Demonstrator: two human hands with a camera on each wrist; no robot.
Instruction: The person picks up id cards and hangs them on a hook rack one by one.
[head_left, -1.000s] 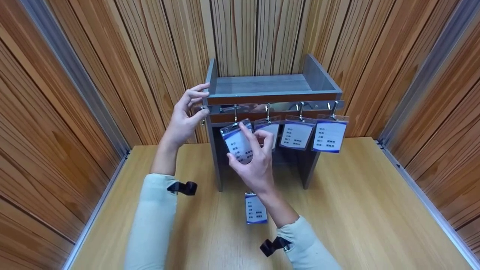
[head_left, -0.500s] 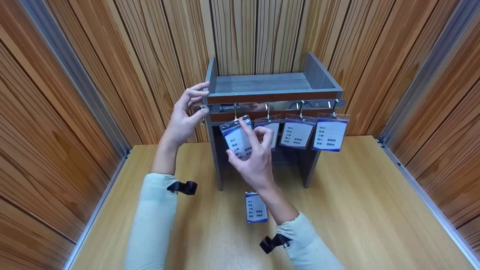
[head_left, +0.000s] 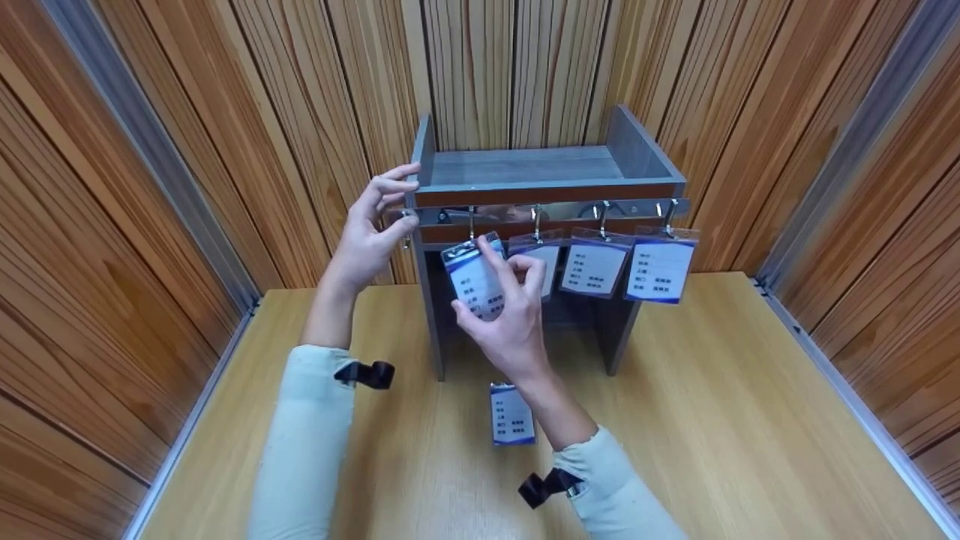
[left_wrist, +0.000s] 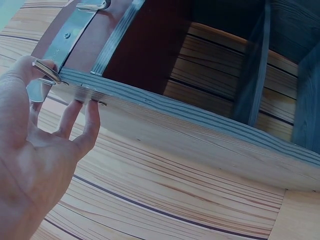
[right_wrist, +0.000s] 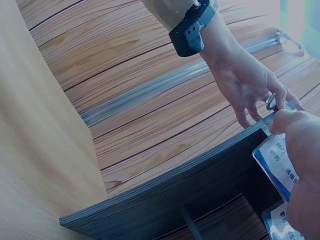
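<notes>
In the head view my right hand holds an ID badge by its edges, index finger at the top and thumb at the lower side. The badge tilts just below a hook on the metal hook rail. My left hand grips the rail's left end, thumb on its front by the end hook, fingertips against the shelf's side panel. Three more badges, one of them a badge in a clear sleeve, hang from hooks farther right.
The grey wooden shelf stands on a light wood table. Another badge lies on the table before it, near my right forearm. Wood-panelled walls enclose the back and sides.
My right hand and the badge in it have shifted very slightly upward. The left hand keeps its place at the rail end, and the hanging badges stay on their hooks.
</notes>
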